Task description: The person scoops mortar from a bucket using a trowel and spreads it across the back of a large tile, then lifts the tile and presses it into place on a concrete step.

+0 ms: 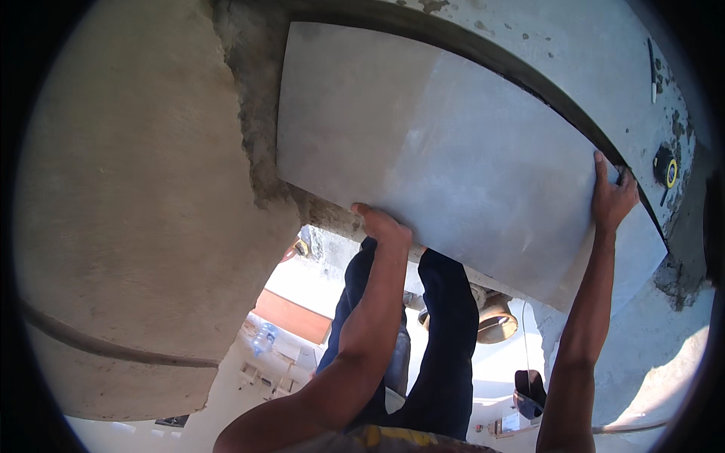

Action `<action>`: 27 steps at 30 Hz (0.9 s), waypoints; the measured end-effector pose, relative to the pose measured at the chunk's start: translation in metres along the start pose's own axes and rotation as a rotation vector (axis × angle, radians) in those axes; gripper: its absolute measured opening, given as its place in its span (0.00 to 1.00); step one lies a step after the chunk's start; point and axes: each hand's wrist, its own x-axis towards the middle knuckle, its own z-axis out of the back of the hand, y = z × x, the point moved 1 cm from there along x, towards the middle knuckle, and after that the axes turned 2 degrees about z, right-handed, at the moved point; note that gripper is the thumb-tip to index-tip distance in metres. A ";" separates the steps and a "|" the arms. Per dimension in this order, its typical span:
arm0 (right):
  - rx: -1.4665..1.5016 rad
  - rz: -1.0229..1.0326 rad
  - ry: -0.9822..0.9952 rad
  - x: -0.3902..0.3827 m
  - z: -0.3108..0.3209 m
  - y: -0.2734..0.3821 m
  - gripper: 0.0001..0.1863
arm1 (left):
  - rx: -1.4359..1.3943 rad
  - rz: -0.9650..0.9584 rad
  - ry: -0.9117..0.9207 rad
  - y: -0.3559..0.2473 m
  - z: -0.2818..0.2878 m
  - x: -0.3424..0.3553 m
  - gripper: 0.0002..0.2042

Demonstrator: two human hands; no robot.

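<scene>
A large grey rectangular tile [423, 143] lies across a rough cement ledge [330, 215] in front of me. My left hand [384, 226] is at the tile's near edge, left of its middle, with the fingers bent round that edge and partly hidden. My right hand [613, 195] grips the tile near its right end, one digit stretched along the top face and the others curled at the far edge. A dark gap runs between the tile's far edge and the plastered wall. The tile's underside is hidden.
A tape measure [665, 167] and a pen-like marker [652, 72] lie on the plastered surface at the right. A broad plastered wall [143, 189] fills the left. Far below are a clear plastic bottle [263, 339], a round bucket or pan [498, 322] and a dark cap [529, 389].
</scene>
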 end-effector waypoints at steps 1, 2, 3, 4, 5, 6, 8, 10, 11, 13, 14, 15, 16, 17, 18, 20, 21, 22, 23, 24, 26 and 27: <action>0.024 0.009 0.014 0.001 -0.001 -0.002 0.42 | 0.046 0.026 -0.049 0.000 0.001 -0.003 0.44; 0.053 0.015 0.022 0.002 -0.002 -0.002 0.42 | 0.090 0.048 -0.092 -0.004 -0.006 -0.008 0.44; 0.035 -0.023 0.073 0.000 -0.002 -0.005 0.42 | 0.135 0.069 -0.135 -0.008 -0.011 -0.013 0.44; 0.021 -0.057 0.115 0.002 -0.001 -0.007 0.41 | 0.117 0.054 -0.116 -0.008 -0.010 -0.010 0.44; 0.006 -0.090 0.156 0.004 0.000 -0.009 0.41 | 0.099 0.040 -0.098 -0.007 -0.007 -0.008 0.44; 0.025 -0.072 0.136 0.004 0.000 -0.009 0.41 | 0.082 0.026 -0.079 -0.006 -0.005 -0.006 0.44; 0.051 -0.041 0.098 0.003 0.002 -0.006 0.40 | 0.068 0.027 -0.057 -0.005 -0.006 -0.009 0.44; 0.156 -0.026 0.110 0.006 0.006 -0.006 0.37 | 0.043 0.024 -0.012 -0.005 -0.005 -0.008 0.44; 0.185 -0.031 0.113 0.006 0.004 -0.007 0.37 | 0.024 0.020 0.023 -0.004 -0.004 -0.006 0.43; 0.201 -0.026 0.101 0.007 0.003 -0.007 0.36 | 0.011 0.013 0.062 -0.003 -0.002 -0.003 0.43; 0.187 -0.016 0.086 0.007 0.003 -0.007 0.36 | 0.017 0.009 0.067 -0.003 -0.001 -0.001 0.42; 0.173 -0.007 0.072 0.007 0.003 -0.008 0.36 | 0.023 0.006 0.071 -0.002 -0.001 0.000 0.42; 0.188 -0.007 0.070 0.008 0.005 -0.007 0.35 | 0.026 -0.001 0.069 -0.001 -0.001 0.001 0.42; 0.202 -0.007 0.068 0.008 0.007 -0.007 0.35 | 0.029 -0.009 0.067 -0.001 -0.001 0.001 0.42; 0.217 -0.007 0.066 0.008 0.009 -0.006 0.35 | 0.033 -0.016 0.064 0.000 -0.002 0.002 0.41; 0.208 -0.007 0.042 0.007 0.011 -0.007 0.35 | 0.002 -0.009 0.150 0.002 -0.002 0.001 0.41; 0.203 -0.007 0.031 0.007 0.012 -0.007 0.35 | -0.001 -0.009 0.168 0.002 -0.003 0.001 0.41; 0.231 -0.041 0.066 0.008 0.014 -0.006 0.35 | -0.007 -0.013 0.186 0.002 -0.002 0.003 0.41; 0.257 -0.075 0.101 0.009 0.017 -0.005 0.35 | 0.000 -0.020 0.180 0.002 -0.003 0.005 0.41; 0.284 -0.109 0.135 0.009 0.018 -0.004 0.35 | 0.007 -0.025 0.180 0.002 -0.001 0.006 0.41; 0.289 -0.085 0.082 0.008 0.018 -0.007 0.35 | 0.020 -0.029 0.199 0.002 -0.001 0.007 0.41; 0.292 -0.073 0.056 0.007 0.019 -0.008 0.35 | 0.026 -0.030 0.211 0.004 -0.001 0.006 0.41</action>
